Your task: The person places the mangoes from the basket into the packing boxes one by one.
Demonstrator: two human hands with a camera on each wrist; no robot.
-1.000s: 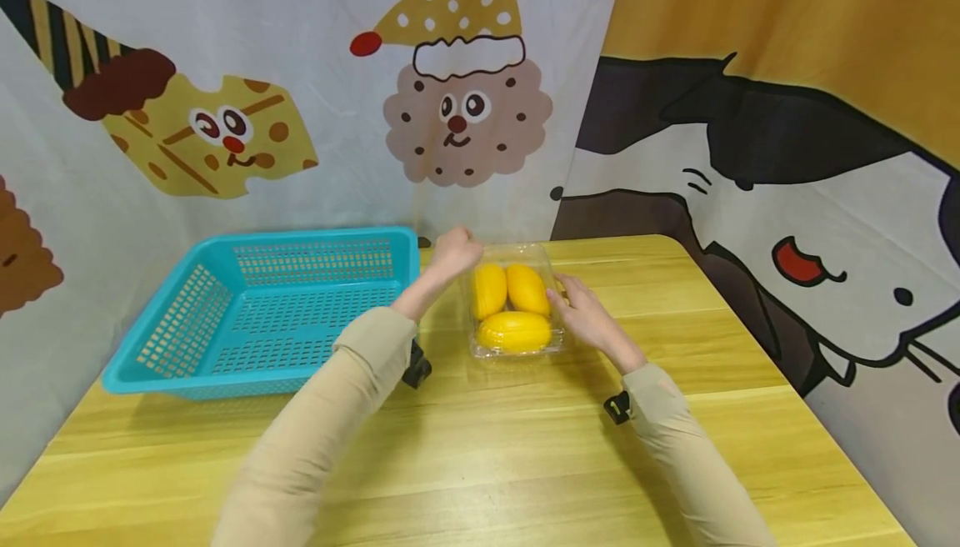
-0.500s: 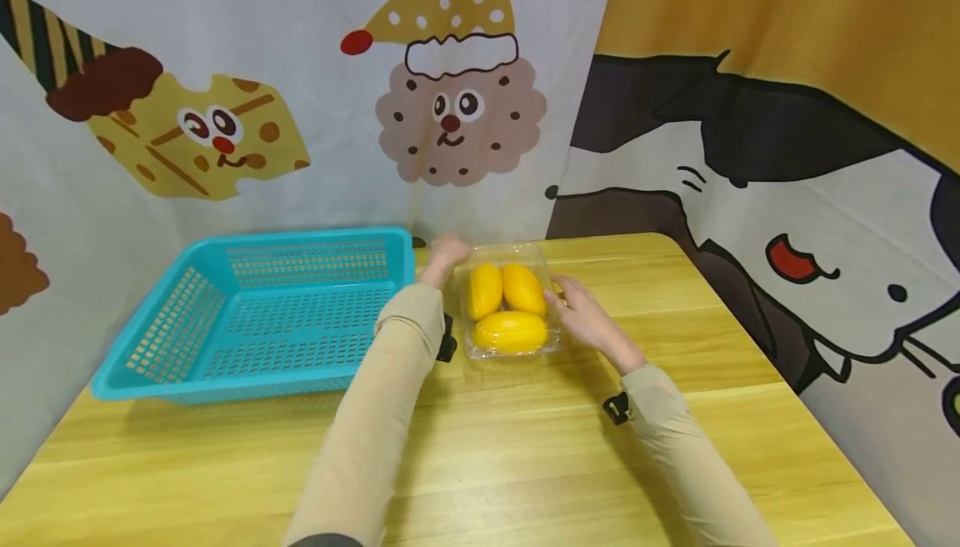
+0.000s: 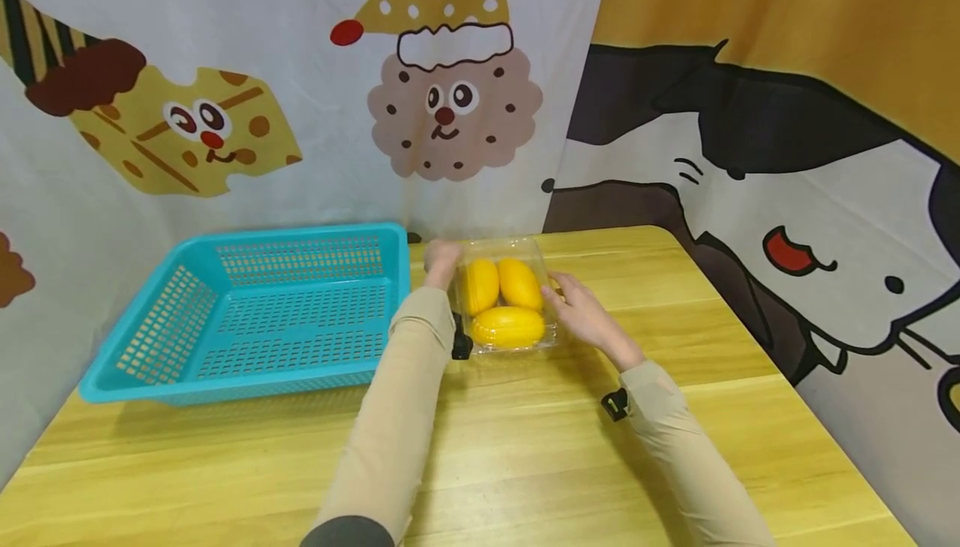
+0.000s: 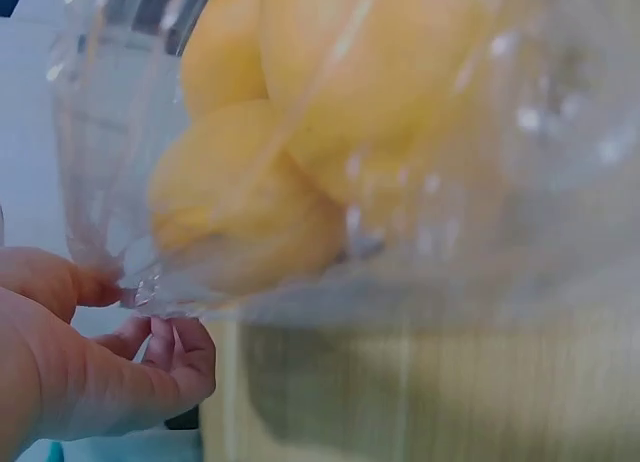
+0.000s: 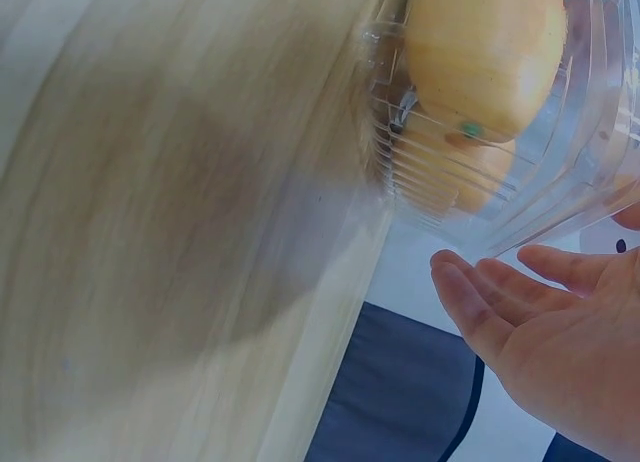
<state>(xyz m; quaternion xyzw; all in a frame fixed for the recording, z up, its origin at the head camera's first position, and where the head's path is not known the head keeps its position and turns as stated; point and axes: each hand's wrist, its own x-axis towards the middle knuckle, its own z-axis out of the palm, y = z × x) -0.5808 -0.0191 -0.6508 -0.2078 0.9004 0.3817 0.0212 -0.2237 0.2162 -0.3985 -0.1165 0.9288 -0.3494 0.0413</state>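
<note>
A clear plastic box (image 3: 497, 248) with three yellow mangoes (image 3: 508, 327) in it rests on the table, right of a blue basket. At its far left corner is my left hand (image 3: 442, 262); in the left wrist view, the thumb and fingers of this left hand (image 4: 110, 367) pinch the box's edge. On the box's right side, my right hand (image 3: 581, 311) lies with fairly straight fingers along the wall. The right wrist view shows that right hand (image 5: 560, 327) with fingertips at the box's edge. Whether the lid is fastened I cannot tell.
The blue plastic basket (image 3: 247, 386) stands on the left of the wooden table (image 3: 525, 447), close to my left forearm. Behind the table hangs a printed cartoon curtain (image 3: 330, 188).
My left hand has come down from above the box's far left corner to its left edge, and the forearm has swung right. My right hand stays at the box's right side.
</note>
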